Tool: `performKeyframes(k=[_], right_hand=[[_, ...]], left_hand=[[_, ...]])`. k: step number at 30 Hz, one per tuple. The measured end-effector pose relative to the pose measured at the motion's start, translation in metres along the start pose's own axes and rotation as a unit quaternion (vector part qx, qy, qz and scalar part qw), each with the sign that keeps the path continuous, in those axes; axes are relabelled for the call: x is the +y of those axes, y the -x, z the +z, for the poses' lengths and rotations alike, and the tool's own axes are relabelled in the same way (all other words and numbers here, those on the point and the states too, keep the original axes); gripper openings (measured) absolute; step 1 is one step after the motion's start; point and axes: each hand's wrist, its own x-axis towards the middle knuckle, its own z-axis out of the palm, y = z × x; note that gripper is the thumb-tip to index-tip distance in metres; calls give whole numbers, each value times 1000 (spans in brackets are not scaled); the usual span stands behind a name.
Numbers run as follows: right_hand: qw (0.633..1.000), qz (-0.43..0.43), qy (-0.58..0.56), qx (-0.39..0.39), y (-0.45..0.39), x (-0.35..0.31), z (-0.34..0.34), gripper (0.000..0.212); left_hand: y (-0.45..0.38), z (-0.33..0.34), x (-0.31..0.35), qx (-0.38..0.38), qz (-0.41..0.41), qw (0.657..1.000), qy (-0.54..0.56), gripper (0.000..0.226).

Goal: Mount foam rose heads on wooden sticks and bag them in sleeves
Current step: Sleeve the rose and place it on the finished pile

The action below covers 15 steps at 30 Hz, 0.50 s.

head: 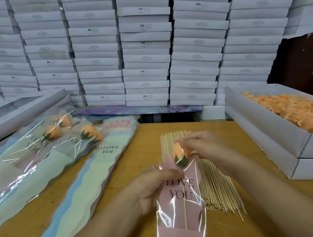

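Observation:
My left hand (154, 186) grips a pink "LOVE YOU" sleeve (181, 218) near its upper edge. An orange foam rose head (179, 151) with green leaves sits at the sleeve's mouth, and its wooden stick (185, 210) runs down inside the sleeve. My right hand (207, 148) pinches the rose head from the right. Behind both hands a bundle of wooden sticks (218, 188) lies on the table.
A white box of orange rose heads (298, 109) stands at the right. Bagged roses (58, 134) lie at the left, beside a stack of empty pastel sleeves (92, 176). White boxes (145, 43) are stacked along the back. The wooden table (273, 212) has bare room near the right front.

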Motion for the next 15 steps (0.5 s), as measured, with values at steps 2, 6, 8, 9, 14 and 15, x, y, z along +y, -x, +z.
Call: performKeyframes(k=[2,6,8,9,14,15], right_hand=[[1000,-10,10,-5,1,1,2,23],[1000,-20,1,9,1,4,7,17],[1000,-22,-10,16,1,6,8,14],[999,-20,-19,20,1,5,9,13],[999,0,-25,33,1,0,13,21],[999,2,-26,33,1,-1,13,23]], left_hand=[[-1,0,0,-5,0,1000,12,48],[-2,-1,1,-11,-2,998,56,46],[-3,-1,0,8,1,998,67,45],[-3,-1,0,22,4,997,70,45],[-4,-3,3,73,19,996,36,67],[-3,-3,4,73,23,997,34,61]])
